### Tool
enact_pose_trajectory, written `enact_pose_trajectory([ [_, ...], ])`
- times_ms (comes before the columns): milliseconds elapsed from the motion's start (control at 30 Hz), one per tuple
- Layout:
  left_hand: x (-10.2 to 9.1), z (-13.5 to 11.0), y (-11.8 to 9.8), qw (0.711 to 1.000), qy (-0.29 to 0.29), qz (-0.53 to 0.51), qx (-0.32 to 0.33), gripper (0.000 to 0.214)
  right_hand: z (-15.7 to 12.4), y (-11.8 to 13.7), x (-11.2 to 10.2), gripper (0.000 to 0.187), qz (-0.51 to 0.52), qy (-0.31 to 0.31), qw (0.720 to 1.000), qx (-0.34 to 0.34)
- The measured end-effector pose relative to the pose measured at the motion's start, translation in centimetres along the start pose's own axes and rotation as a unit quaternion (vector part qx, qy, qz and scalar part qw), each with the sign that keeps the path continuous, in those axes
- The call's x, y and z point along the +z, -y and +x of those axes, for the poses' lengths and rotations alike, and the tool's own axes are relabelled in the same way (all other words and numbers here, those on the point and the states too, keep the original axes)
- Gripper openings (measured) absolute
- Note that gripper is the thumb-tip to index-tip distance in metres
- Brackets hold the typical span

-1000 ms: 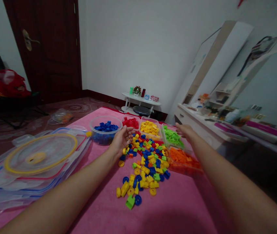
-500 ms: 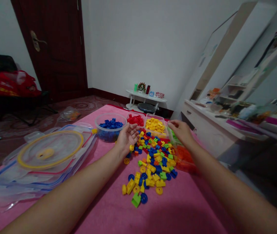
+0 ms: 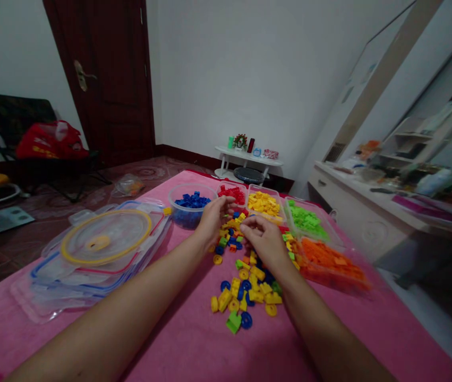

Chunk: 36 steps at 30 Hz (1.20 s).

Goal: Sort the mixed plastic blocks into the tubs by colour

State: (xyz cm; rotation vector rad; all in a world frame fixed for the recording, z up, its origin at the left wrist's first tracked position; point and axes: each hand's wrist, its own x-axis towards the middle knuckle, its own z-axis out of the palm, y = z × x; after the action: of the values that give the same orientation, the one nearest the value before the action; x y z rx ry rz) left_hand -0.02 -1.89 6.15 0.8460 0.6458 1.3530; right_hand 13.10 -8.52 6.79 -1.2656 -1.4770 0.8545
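A mixed pile of plastic building bricks [image 3: 255, 286] and small wheels, in yellow, blue, green and orange, is spread on the pink cloth. My left hand [image 3: 214, 218] hovers over the pile's far left part, beside the round tub of blue bricks [image 3: 188, 215]. Its fingers are loosely bent and apart, and I see nothing held. To its right, my right hand [image 3: 264, 241] is over the middle of the pile, thumb and fingertips drawn together; anything between them is hidden. Behind the hands stand clear boxes of red bricks [image 3: 231, 195], yellow bricks [image 3: 264, 203], green bricks [image 3: 308, 220] and orange bricks [image 3: 331, 261].
Stacked clear lids [image 3: 106, 239] with coloured rims lie at the left of the pink-covered table [image 3: 210, 355]. Beyond are a low white shelf [image 3: 249, 155], a dark door [image 3: 102, 79] and a chair holding a red bag [image 3: 52, 140]. A cluttered white dresser [image 3: 345, 204] stands at the right.
My right hand has moved left from beside the green box to over the pile, close to my left hand. My left hand has turned, its fingers now pointing right. The view has shifted slightly.
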Motion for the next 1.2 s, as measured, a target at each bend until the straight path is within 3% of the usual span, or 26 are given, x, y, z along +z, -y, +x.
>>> enact_pose_trajectory([
  [67, -0.2, -0.2, -0.6, 0.98, 0.103, 0.17, 0.014, 0.024, 0.4, 0.4, -2.2, 0.027, -0.036, -0.021, 0.999, 0.0],
  [100, -0.2, -0.3, -0.9, 0.954, 0.173, 0.246, 0.006, 0.025, 0.6, 0.7, -3.2, 0.029, -0.057, -0.025, 0.998, -0.001],
  [200, 0.2, -1.3, -1.2, 0.832, 0.379, 0.402, -0.05, 0.026, 0.6, 2.1, -5.6, 0.031, -0.08, -0.055, 0.995, -0.007],
  [267, 0.9, -2.3, -1.1, 0.751, 0.457, 0.475, -0.034, 0.032, 0.3, 3.1, -6.6, 0.032, -0.076, -0.064, 0.995, -0.004],
  [333, 1.9, -3.6, -0.7, 0.691, 0.492, 0.527, 0.05, 0.043, 0.1, 3.8, -7.0, 0.034, -0.069, -0.06, 0.996, -0.002],
  [433, 3.2, -5.8, 0.3, 0.623, 0.518, 0.561, 0.171, 0.066, -0.3, 4.3, -6.9, 0.034, -0.068, -0.048, 0.996, -0.011],
  [567, 3.7, -8.4, 2.4, 0.546, 0.512, 0.639, 0.178, 0.097, -0.4, 4.2, -6.7, 0.032, -0.065, -0.035, 0.997, -0.01],
  [667, 3.4, -9.0, 3.9, 0.535, 0.463, 0.681, 0.19, 0.087, -0.4, 4.1, -6.7, 0.032, -0.059, -0.04, 0.997, -0.005],
  [800, 2.7, -7.8, 4.5, 0.531, 0.404, 0.699, 0.258, 0.063, -0.3, 3.8, -7.0, 0.033, -0.062, -0.052, 0.997, -0.004],
  [967, 0.8, -4.9, 3.9, 0.537, 0.326, 0.736, 0.252, 0.065, 0.1, 3.1, -7.5, 0.031, -0.119, -0.047, 0.991, -0.033],
  [1100, -0.9, -3.0, 3.5, 0.521, 0.295, 0.762, 0.248, 0.071, 0.3, 2.2, -7.6, 0.027, -0.208, 0.02, 0.977, -0.042],
  [1200, -1.6, -2.2, 3.0, 0.52, 0.296, 0.761, 0.252, 0.078, 0.2, 1.4, -7.6, 0.021, -0.319, 0.108, 0.941, -0.044],
])
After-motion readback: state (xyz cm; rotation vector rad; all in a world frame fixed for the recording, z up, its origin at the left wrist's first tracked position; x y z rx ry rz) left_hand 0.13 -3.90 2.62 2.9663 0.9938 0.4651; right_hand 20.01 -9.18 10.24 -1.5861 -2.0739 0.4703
